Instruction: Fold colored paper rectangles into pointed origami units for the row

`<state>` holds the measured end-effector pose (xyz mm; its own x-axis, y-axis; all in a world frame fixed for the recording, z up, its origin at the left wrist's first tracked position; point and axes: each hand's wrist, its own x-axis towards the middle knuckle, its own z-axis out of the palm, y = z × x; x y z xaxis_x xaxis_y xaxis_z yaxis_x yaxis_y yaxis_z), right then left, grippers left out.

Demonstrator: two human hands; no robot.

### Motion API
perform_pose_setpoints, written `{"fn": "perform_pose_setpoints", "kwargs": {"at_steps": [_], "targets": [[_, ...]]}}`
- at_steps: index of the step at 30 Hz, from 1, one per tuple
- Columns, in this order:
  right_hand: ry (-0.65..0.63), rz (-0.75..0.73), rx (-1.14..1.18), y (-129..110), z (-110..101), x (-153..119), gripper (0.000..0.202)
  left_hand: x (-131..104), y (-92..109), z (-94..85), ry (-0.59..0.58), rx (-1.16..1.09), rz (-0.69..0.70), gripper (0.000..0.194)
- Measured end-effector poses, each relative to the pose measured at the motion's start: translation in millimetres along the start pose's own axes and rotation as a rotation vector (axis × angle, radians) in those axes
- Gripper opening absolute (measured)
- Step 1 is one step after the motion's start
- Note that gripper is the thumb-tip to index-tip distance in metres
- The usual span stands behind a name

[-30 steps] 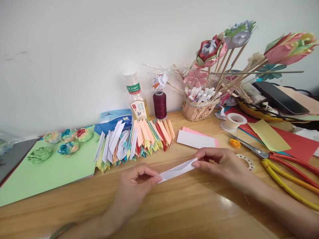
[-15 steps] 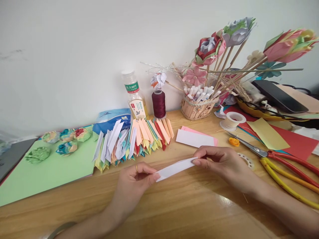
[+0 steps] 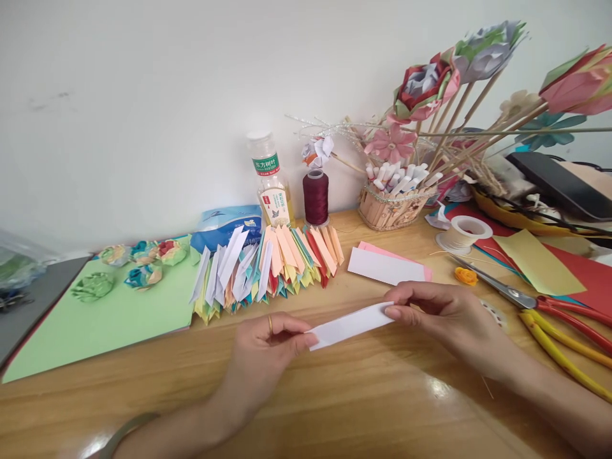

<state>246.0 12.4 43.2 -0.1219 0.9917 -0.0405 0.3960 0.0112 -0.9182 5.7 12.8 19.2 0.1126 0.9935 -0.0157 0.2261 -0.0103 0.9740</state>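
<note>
A narrow white paper strip (image 3: 351, 326) is stretched between my two hands, held above the wooden table (image 3: 306, 401). My left hand (image 3: 275, 347) pinches its left end between thumb and fingers; a ring is on one finger. At the strip's right end, my right hand (image 3: 440, 312) grips the corner in the same way. Beyond the strip lie a white paper rectangle (image 3: 385, 266) and a pink paper (image 3: 427, 274) partly under it. To the left of these stand several folded paper pieces (image 3: 268, 268) in white, orange, red, yellow and teal, packed in a row.
Red-handled scissors (image 3: 521, 296) and yellow-handled pliers (image 3: 559, 350) lie at right, near a thread spool (image 3: 463, 234) and orange paper curl (image 3: 466, 275). A marker basket (image 3: 396, 207), maroon thread cone (image 3: 315, 199) and bottle (image 3: 270, 182) line the wall. Green paper (image 3: 138, 319) bears several paper rosettes.
The whole scene has shifted slightly right in view as the camera turned left. Both hands keep the same hold on the paper strip, whose face now looks flatter.
</note>
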Motion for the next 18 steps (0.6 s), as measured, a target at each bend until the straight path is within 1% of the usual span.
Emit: {"fn": "perform_pose_setpoints", "kwargs": {"at_steps": [4, 6, 13, 16, 18], "targets": [[-0.004, -0.002, -0.009, 0.3, -0.7, -0.2, 0.044, -0.4, 1.2, -0.3, 0.010, 0.031, 0.011, 0.017], [-0.009, -0.014, 0.000, 2.3, -1.0, 0.0, 0.041, -0.4, 2.1, -0.5, 0.013, 0.028, 0.009, 0.016], [-0.034, -0.054, 0.027, 6.5, -2.2, -0.6, 0.032, -0.2, 0.4, -2.6, -0.031, 0.019, 0.032, 0.014], [-0.037, -0.073, 0.037, 5.3, -2.8, -2.1, 0.029, 0.2, -1.4, -4.4, -0.057, -0.019, 0.086, 0.012], [-0.044, -0.089, 0.031, 5.5, -3.4, -2.7, 0.028, 1.5, -1.3, -6.5, -0.081, -0.018, 0.184, 0.009]]}}
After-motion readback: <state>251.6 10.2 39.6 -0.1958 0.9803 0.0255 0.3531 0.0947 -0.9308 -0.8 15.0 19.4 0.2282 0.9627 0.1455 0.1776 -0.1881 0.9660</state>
